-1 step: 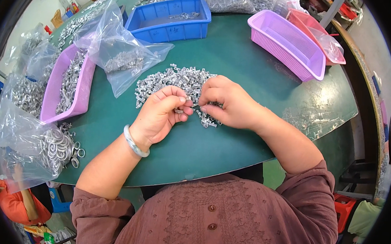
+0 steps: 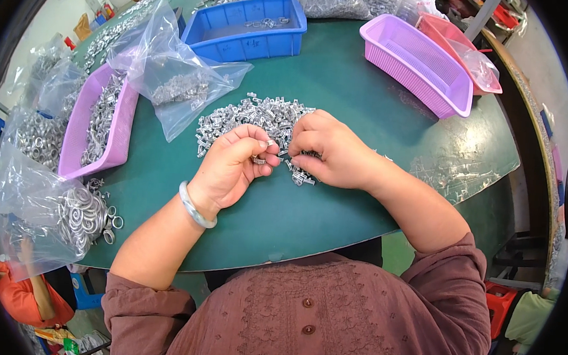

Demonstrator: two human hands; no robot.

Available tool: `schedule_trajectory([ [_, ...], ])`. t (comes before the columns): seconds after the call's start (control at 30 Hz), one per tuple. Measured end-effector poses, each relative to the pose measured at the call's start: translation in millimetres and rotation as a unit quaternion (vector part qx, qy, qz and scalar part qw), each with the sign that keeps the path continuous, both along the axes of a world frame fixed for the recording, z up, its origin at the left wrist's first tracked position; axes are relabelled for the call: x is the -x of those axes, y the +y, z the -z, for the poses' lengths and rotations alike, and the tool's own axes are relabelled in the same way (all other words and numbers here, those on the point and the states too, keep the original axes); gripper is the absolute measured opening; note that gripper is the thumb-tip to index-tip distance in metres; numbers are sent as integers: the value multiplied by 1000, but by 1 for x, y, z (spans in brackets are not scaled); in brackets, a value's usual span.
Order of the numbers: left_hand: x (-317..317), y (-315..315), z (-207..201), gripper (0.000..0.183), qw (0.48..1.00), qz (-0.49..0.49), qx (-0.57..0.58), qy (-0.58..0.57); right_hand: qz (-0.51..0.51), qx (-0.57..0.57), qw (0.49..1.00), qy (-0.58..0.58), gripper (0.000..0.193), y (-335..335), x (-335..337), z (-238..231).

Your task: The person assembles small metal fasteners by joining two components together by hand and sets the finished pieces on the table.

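Note:
A heap of small silver metal pieces point(image 2: 255, 116) lies on the green table in front of me. My left hand point(image 2: 236, 161), with a pale bangle point(image 2: 196, 206) at its wrist, is turned palm up at the near edge of the heap. Its thumb and forefinger pinch one small metal piece point(image 2: 270, 143), and another bit of metal shows by the curled fingers. Against the heap's right side, my right hand point(image 2: 328, 148) points its bent fingers down among the pieces. Whatever lies between its fingertips is hidden. A few loose pieces point(image 2: 302, 177) lie just below it.
At left stand a purple basket point(image 2: 121, 132) of metal parts and clear bags, one spilling silver rings point(image 2: 85, 214). A clear bag point(image 2: 177, 112) lies behind the heap. Farther back are a blue bin point(image 2: 246, 48) and a purple basket point(image 2: 426, 88). People sit nearby.
The small piece in my left fingertips looks slightly turned. My right hand has shifted very slightly left.

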State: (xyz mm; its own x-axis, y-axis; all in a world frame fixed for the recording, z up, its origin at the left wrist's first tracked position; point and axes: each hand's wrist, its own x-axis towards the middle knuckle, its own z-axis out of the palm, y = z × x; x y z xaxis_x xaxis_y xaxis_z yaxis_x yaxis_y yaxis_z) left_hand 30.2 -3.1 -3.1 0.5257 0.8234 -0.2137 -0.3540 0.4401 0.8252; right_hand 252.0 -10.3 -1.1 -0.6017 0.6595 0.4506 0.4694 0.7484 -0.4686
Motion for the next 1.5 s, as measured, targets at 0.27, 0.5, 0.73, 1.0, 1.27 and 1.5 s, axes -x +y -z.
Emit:
schedule_trajectory([
  [0.27, 5, 1, -1, 19, 1000, -16, 14, -15, 43, -17, 996, -73, 17, -9, 13, 5],
  [0.5, 4, -4, -4, 20, 999, -3, 4, 51, 53, -17, 996, -77, 16, -13, 16, 4],
  [0.73, 1, -5, -5, 9, 989, 1, -39, 144, 57, 14, 996, -69, 11, -10, 9, 1],
  [1.0, -2, -7, -5, 9, 973, 13, -98, 207, 52, 14, 997, -62, 2, -9, 9, 2],
  [1.27, -3, -10, -8, 10, 946, 23, -151, 285, 45, -3, 997, -63, 7, -11, 14, 3],
  [1.5, -1, -14, 0, 12, 874, 40, -308, 375, 23, -3, 999, -29, 9, -9, 9, 0],
])
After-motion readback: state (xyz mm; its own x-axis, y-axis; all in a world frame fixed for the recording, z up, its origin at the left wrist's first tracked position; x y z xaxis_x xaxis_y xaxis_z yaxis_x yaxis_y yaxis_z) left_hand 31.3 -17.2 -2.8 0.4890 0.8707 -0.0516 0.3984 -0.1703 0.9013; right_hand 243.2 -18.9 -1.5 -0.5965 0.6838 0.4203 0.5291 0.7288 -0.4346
